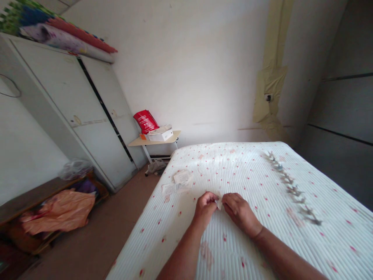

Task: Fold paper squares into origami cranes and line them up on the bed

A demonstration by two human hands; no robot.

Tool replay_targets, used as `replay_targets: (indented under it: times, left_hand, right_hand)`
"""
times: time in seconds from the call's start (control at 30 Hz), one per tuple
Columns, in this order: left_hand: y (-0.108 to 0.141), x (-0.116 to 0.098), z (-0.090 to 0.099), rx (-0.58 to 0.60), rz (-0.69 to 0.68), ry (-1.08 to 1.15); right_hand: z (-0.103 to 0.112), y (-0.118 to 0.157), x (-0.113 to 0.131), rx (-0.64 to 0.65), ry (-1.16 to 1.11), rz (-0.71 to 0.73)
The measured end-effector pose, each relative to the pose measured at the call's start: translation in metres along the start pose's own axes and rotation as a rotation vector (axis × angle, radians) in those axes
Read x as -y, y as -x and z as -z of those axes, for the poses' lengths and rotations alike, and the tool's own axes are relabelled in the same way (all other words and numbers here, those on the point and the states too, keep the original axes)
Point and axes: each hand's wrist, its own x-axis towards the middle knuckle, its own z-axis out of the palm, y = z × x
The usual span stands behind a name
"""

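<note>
Both hands meet low over the bed, with a small whitish piece of folded paper between them. My left hand pinches the paper's left side between thumb and fingers. From the other side, my right hand has its fingers curled closed at the paper's right edge; its thumb is mostly hidden. Several printed paper sheets lie overlapping on the bed, beyond and left of my left hand. Off to the right, several small greyish folded shapes, pointed like paper birds, stand in a slanting row.
A white quilted bedspread with red specks covers the bed. Beyond its far left corner, a small table carries a red bag and a white box. A grey cabinet and an orange plastic bag are at left.
</note>
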Motion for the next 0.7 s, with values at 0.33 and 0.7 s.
replay_targets:
  times: [0.33, 0.7]
  left_hand:
    - [0.0, 0.002, 0.001, -0.04, -0.044, -0.075]
    - [0.003, -0.006, 0.001, -0.05, -0.023, -0.064]
  right_hand:
    - [0.001, -0.002, 0.001, -0.014, 0.021, 0.029]
    - [-0.001, 0.0, -0.001, -0.006, 0.023, -0.011]
